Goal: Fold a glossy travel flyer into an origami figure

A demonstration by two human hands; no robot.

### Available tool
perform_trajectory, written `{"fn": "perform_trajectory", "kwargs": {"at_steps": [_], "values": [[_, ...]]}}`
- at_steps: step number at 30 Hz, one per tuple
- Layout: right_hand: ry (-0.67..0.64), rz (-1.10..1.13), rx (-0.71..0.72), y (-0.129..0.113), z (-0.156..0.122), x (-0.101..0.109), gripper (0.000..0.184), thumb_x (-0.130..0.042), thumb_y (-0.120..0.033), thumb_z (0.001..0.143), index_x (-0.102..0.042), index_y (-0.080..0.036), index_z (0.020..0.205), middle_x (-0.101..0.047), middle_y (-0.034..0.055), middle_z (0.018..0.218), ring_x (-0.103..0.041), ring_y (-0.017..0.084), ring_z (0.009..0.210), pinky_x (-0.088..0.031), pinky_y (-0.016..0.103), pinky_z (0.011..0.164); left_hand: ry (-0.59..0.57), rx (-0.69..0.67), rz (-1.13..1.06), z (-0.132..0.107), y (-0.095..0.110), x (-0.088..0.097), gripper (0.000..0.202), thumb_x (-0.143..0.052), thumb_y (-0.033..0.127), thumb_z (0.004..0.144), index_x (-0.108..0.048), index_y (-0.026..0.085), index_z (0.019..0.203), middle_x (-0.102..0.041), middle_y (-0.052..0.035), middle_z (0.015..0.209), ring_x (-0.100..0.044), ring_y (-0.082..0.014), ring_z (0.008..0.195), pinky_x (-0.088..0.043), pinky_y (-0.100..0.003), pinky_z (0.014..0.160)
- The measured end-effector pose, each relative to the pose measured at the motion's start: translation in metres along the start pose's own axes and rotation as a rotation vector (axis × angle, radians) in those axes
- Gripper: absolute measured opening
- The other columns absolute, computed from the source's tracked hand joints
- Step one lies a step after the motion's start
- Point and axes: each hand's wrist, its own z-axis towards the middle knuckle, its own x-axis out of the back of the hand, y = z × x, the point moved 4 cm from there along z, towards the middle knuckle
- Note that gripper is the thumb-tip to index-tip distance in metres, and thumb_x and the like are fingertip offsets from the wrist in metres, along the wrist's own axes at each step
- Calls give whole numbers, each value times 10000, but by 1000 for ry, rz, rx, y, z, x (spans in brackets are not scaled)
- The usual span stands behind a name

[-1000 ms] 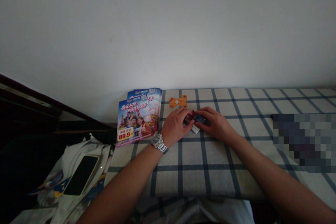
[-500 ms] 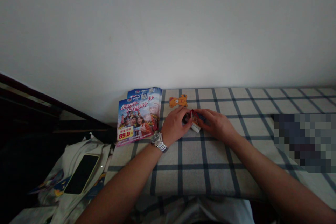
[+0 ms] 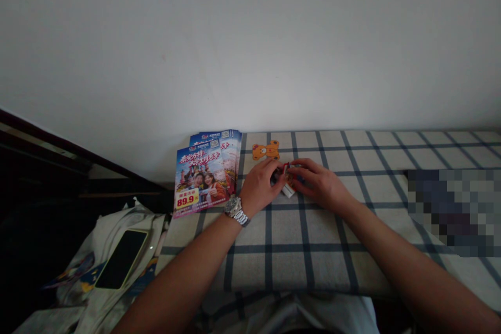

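Head view: the person's left hand [image 3: 260, 186] and right hand [image 3: 320, 186] are meeting fingertip to fingertip over a small packet [image 3: 288, 188], which is lying on the checked cloth [image 3: 274, 242] towards its far edge, near the wall [image 3: 250, 52]. The packet is sitting directly between the two hands, neither one being nearer than the other. The left fingers are pressing on its left end, while the right fingers are curling over its top and right end, so both hands are pinching it from opposite sides. Its long axis appears to be running roughly from hand to hand with a slight slant, though the fingers are hiding most of its length. What is showing is a white lower corner, with red and a little blue above it; any print is too small to read. A wristwatch [image 3: 235, 209] is sitting on the left wrist. Just beyond the hands an orange bear-shaped cutout [image 3: 266, 150] is lying flat, apart from the packet. To the left, a stack of flyers [image 3: 203, 175] is lying beside the left hand, and a phone [image 3: 121, 259] is resting well apart, lower left, on crumpled fabric.
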Motion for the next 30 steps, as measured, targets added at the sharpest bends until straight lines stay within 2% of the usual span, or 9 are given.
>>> {"fn": "perform_trajectory", "kwargs": {"at_steps": [9,21,27,30], "values": [[0,18,57,-2,1,1,351,-603,-267,1023,-600,-272,1374,-678,95,1357,-685,256,1204,-600,440,1028,-4,2,2,0,-1,0,105,-644,182,953,-617,201,1052,-664,-44,1006,-643,-219,966,-537,-362,866],[-13,-31,45,-1,0,-1,243,-582,-281,1034,-673,-234,1255,-665,115,1321,-705,249,1133,-617,414,975,4,19,-33,-1,-2,-1,111,-650,163,942,-617,209,1037,-672,-42,997,-654,-212,944,-550,-352,848],[-23,-8,61,-2,1,1,299,-574,-288,1037,-630,-269,1330,-685,92,1336,-694,256,1182,-603,433,1009,-6,16,-41,-1,-2,-1,102,-636,164,952,-617,207,1042,-667,-46,1010,-655,-210,953,-554,-351,851],[-23,-7,37,-2,2,1,272,-576,-306,1035,-648,-282,1296,-694,87,1316,-704,259,1156,-613,440,987,-4,18,-37,-1,-2,0,98,-629,168,956,-617,208,1045,-665,-45,1007,-657,-209,944,-556,-352,842]]}}
